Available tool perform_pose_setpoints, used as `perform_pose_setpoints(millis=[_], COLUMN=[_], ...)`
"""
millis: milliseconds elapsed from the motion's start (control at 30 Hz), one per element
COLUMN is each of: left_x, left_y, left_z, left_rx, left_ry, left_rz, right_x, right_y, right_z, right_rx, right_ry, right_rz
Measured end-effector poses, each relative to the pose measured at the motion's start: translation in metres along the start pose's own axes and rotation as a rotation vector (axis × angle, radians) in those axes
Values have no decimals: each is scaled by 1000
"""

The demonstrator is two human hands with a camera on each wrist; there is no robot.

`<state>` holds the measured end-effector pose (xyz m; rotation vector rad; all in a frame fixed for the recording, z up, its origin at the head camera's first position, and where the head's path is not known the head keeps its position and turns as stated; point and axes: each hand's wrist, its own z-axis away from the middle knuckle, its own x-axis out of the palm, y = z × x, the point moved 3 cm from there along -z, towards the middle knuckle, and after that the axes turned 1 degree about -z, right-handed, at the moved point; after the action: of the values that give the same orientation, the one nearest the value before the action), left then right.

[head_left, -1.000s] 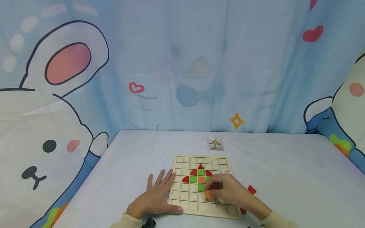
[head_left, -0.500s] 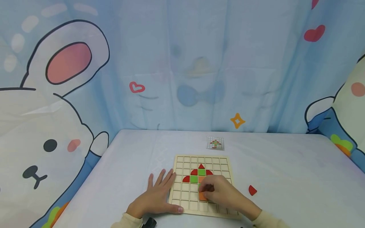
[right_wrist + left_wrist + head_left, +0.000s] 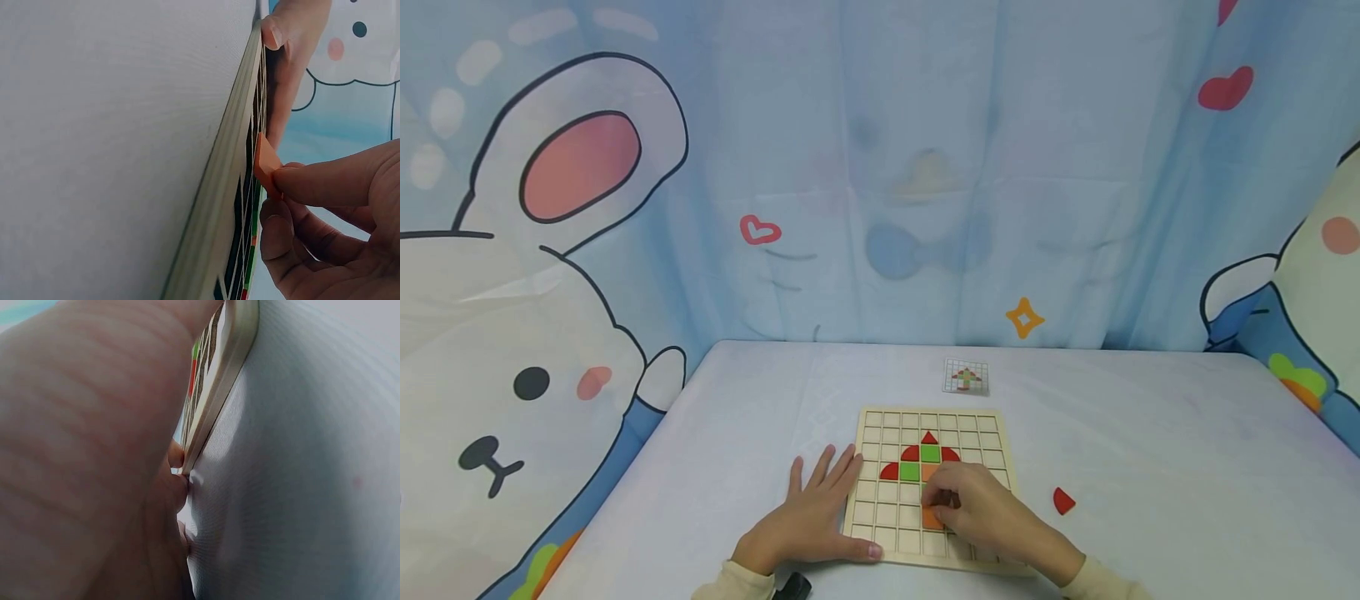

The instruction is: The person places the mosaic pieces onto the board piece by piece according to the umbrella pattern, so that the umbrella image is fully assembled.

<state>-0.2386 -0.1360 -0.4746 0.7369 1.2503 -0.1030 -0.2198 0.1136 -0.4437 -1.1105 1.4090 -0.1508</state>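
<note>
A wooden grid board (image 3: 887, 514) lies on the table in the head view. Red, green and orange tiles form a pattern on it, topped by a red triangle tile (image 3: 928, 437). My right hand (image 3: 981, 504) pinches an orange square tile (image 3: 932, 518) between thumb and fingers, low in the pattern's middle column. In the right wrist view the orange tile (image 3: 267, 162) stands tilted, its edge down at the grid. My left hand (image 3: 812, 521) is spread along the board's left side, fingertips at the rim and thumb at the near left corner. Tiles beneath the right hand are hidden.
A small pattern card (image 3: 966, 377) lies behind the board, showing a similar coloured figure. One loose red quarter-round tile (image 3: 1063, 501) sits right of the board. Beside the left wrist is a black object (image 3: 793, 587). A printed curtain (image 3: 820, 167) hangs behind the table.
My right hand has moved slightly left with the orange tile, into the middle column. Its forearm now covers a red piece seen earlier by the board's near right corner. The left hand stays put.
</note>
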Motion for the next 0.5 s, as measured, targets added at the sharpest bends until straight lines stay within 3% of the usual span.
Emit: perform_pose_setpoints(millis=[500], left_x=[1], left_y=[-1], left_z=[-1], left_rx=[-5], left_ry=[-1], left_rz=[-10], right_x=[0], right_y=[-2], right_z=[2], right_rx=[23], right_ry=[-24], right_rz=[67])
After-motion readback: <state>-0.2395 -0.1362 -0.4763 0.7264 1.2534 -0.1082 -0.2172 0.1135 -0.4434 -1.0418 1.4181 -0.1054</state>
